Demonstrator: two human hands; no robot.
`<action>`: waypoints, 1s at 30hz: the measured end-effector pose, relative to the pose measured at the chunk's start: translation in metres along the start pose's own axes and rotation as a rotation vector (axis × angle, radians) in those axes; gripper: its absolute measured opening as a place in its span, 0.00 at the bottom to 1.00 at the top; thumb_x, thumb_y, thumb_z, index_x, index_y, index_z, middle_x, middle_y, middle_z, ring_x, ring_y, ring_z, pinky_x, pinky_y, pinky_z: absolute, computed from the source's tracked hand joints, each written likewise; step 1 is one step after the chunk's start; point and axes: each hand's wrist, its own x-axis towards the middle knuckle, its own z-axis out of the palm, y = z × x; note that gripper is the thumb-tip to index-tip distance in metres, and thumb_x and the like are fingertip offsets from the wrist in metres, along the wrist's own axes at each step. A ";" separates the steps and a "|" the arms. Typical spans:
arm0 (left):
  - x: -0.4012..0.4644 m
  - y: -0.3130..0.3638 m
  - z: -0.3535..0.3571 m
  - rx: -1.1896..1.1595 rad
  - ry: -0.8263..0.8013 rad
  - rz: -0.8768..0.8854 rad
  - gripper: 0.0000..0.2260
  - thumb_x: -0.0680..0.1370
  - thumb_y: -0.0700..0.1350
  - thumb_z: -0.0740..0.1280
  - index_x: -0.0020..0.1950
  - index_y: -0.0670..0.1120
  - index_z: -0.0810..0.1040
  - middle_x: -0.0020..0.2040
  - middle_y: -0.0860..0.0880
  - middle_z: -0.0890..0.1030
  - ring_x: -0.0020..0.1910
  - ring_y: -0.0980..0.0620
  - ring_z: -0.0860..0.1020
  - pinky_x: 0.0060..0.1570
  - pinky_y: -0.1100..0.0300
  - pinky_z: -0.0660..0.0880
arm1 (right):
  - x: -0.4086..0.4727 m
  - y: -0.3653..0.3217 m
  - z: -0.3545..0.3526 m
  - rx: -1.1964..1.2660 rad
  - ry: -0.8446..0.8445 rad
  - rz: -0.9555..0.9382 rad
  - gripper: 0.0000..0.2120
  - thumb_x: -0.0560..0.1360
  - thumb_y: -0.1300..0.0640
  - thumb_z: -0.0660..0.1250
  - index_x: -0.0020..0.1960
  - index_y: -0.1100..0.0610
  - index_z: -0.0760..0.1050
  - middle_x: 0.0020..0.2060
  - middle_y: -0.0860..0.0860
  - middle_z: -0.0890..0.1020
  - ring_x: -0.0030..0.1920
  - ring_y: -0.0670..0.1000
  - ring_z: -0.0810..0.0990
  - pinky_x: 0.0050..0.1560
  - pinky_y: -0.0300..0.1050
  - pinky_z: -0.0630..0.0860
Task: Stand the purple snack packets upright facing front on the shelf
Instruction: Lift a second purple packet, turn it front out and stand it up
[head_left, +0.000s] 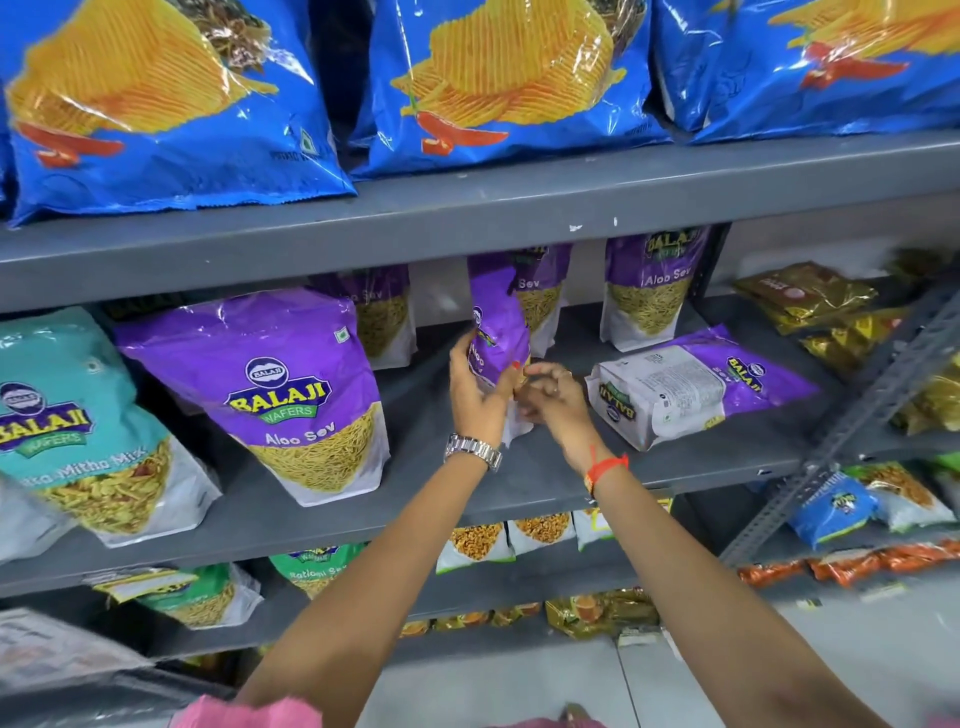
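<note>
Both hands hold one purple Aloo Sev packet (496, 317) upright in the middle of the grey shelf (519, 483), turned edge-on. My left hand (475, 387) grips its left side. My right hand (550, 397) pinches its lower right edge. A large purple packet (280, 384) stands facing front at the left. Three more purple packets stand at the back: one (382, 312) behind the large one, one (543, 291) behind the held packet, one (649, 286) at the right. Another purple packet (691, 384) lies flat on its face at the right.
A teal mix packet (78, 426) leans at the far left of the same shelf. Blue chip bags (498, 83) fill the shelf above. Gold packets (810, 301) lie at the far right. A slanted metal brace (852, 431) crosses the right side. Lower shelves hold more snacks.
</note>
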 end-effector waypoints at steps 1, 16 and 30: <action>0.002 -0.001 -0.003 0.020 0.013 0.004 0.29 0.68 0.44 0.68 0.67 0.39 0.65 0.66 0.42 0.70 0.65 0.49 0.69 0.66 0.61 0.67 | 0.002 -0.001 -0.001 -0.005 0.006 0.006 0.11 0.74 0.69 0.63 0.56 0.62 0.71 0.34 0.52 0.78 0.27 0.38 0.78 0.31 0.33 0.76; 0.032 -0.012 -0.032 -0.095 0.459 -0.090 0.08 0.74 0.34 0.64 0.52 0.34 0.72 0.45 0.45 0.72 0.40 0.59 0.73 0.40 0.67 0.71 | 0.083 -0.045 -0.004 0.138 0.084 0.037 0.20 0.79 0.56 0.59 0.70 0.60 0.65 0.62 0.48 0.72 0.61 0.47 0.69 0.64 0.47 0.66; 0.064 0.005 -0.028 -0.417 0.618 -0.139 0.12 0.76 0.30 0.57 0.58 0.28 0.68 0.45 0.45 0.71 0.31 0.67 0.72 0.33 0.81 0.68 | 0.095 -0.037 0.000 0.421 0.086 0.071 0.03 0.76 0.56 0.65 0.43 0.52 0.76 0.43 0.49 0.80 0.41 0.47 0.77 0.40 0.42 0.72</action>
